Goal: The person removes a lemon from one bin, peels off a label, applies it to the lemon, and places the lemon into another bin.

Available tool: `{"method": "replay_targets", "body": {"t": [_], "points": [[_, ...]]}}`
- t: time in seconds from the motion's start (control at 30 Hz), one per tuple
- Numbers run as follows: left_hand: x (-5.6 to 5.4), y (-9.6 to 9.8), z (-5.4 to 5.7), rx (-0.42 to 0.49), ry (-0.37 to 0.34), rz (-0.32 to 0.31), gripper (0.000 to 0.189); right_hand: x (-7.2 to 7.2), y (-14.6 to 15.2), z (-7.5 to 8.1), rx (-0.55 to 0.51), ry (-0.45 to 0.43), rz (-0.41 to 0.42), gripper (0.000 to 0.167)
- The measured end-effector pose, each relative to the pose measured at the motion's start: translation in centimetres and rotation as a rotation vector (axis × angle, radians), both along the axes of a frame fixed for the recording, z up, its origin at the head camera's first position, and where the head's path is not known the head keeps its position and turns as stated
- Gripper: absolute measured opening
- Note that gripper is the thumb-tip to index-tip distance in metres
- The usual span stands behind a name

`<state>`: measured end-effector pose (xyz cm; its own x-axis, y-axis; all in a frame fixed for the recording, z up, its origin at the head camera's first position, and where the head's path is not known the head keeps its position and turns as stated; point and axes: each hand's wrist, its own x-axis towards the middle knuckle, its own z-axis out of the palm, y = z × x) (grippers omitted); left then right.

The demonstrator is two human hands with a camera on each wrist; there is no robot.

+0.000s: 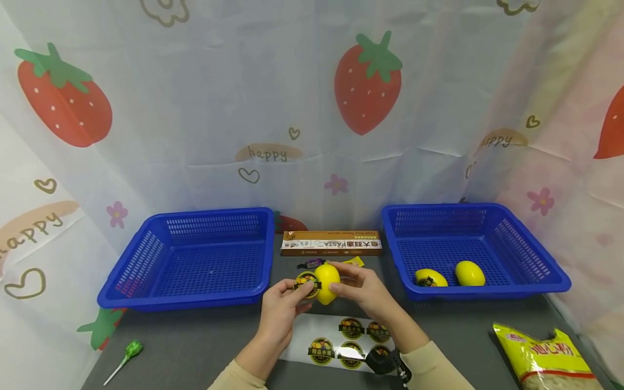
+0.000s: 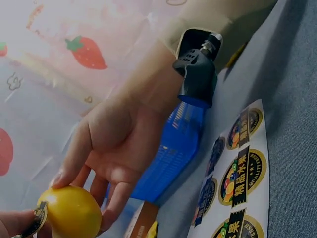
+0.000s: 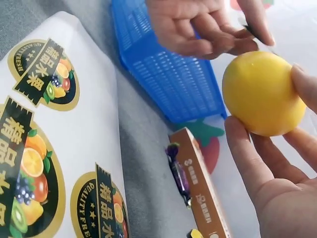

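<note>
My right hand point(image 1: 361, 287) holds a yellow lemon point(image 1: 327, 283) between thumb and fingers, above the table. Pinched in my left hand point(image 1: 285, 309) is a round fruit sticker point(image 1: 307, 284), close against the lemon's left side; in the left wrist view the sticker point(image 2: 37, 220) appears to touch the lemon point(image 2: 74, 212) at its edge. A white sticker sheet point(image 1: 299, 346) with several round black-and-gold labels lies below the hands. In the right wrist view the lemon point(image 3: 262, 93) shows no label on the side facing that camera.
A blue basket point(image 1: 185, 300) stands at left. The right blue basket point(image 1: 487, 292) holds two lemons point(image 1: 470, 273), one labelled. Between them lie a pasta box point(image 1: 331, 244), a purple-wrapped candy point(image 1: 312, 264) and a yellow wrapper point(image 1: 355, 262). A green lollipop point(image 1: 130, 349) and yellow bag point(image 1: 548, 357) lie nearer.
</note>
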<state>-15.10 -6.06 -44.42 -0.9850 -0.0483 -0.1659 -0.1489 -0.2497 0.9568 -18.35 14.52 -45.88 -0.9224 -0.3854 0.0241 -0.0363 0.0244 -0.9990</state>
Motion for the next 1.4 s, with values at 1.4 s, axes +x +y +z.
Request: {"method": "replay_targets", "body": {"t": [1.4], "points": [[0.6,1.5,0.9,-0.133,0.050,0.002,0.030,0.9,-0.1,0.5,-0.152,-0.090,0.031,0.060]]}}
